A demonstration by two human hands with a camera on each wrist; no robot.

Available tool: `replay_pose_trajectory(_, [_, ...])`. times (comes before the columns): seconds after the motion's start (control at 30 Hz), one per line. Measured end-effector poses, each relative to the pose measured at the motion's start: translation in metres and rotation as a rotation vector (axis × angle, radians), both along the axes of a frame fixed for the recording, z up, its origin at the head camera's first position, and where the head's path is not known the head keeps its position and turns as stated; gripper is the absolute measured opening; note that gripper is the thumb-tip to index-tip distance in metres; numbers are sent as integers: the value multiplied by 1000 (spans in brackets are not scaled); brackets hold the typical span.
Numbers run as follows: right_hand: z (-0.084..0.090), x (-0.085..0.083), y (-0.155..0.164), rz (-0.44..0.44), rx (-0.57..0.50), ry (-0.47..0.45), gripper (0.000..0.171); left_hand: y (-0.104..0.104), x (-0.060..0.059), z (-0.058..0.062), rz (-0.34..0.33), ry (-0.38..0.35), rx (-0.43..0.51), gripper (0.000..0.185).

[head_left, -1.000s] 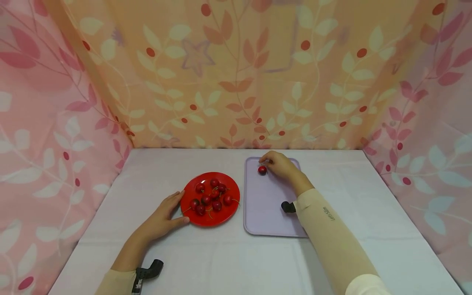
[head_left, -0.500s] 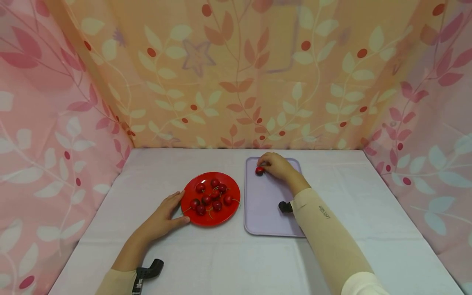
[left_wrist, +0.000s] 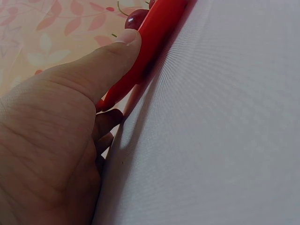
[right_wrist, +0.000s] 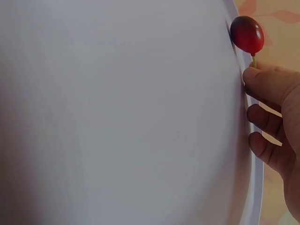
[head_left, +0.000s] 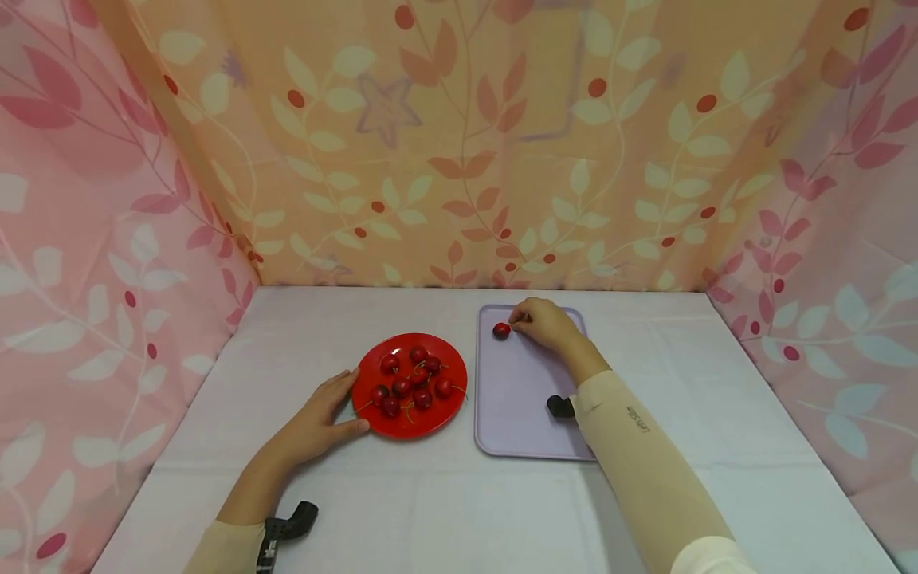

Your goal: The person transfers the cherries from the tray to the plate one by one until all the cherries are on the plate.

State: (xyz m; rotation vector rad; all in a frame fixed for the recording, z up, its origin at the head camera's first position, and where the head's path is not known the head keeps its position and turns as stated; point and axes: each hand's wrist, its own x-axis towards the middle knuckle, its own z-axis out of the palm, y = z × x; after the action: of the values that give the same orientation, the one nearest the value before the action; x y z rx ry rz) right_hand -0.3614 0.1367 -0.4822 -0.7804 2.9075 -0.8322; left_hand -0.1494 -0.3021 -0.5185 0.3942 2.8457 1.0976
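Near the far left corner of the lilac tray (head_left: 516, 430), my right hand (head_left: 543, 323) pinches a cherry (head_left: 501, 331) by its stem between thumb and index finger. In the right wrist view the green stem runs into the fingertips, and the dark red cherry (right_wrist: 247, 35) hangs out past them, close over the tray. My left hand (head_left: 326, 418) holds the left edge of a round red plate (head_left: 409, 430), thumb and fingers spread around the rim. From the left wrist the thumb (left_wrist: 126, 44) lies on the plate's rim; its fingers are partly hidden behind. Several stemmed cherries (head_left: 421, 399) lie on the plate.
The plate and tray stand side by side on a white-covered table (head_left: 402, 510), a narrow gap between them. A leaf-patterned curtain (head_left: 459, 159) closes off the back, and pink patterned cloth (head_left: 107, 319) hangs along both sides.
My right hand has shifted slightly, and the cherry has moved a little to the left over the tray's far end. My left hand and the plate have stayed in place.
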Motion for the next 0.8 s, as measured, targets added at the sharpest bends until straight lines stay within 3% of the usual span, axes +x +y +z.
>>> replay_pose_trajectory(0.33, [-1,14,6,-53,-51,23,7,1,1,0,-3,-12,-2,100])
replay_pose_trajectory(0.53, [7,29,5,-137,-115,5,7,0,-1,0,-6,-6,-12,100])
replay_pose_trajectory(0.8, [23,58,-6,-149,-219,12,7,-1,-1,0,-3,-18,-15,100])
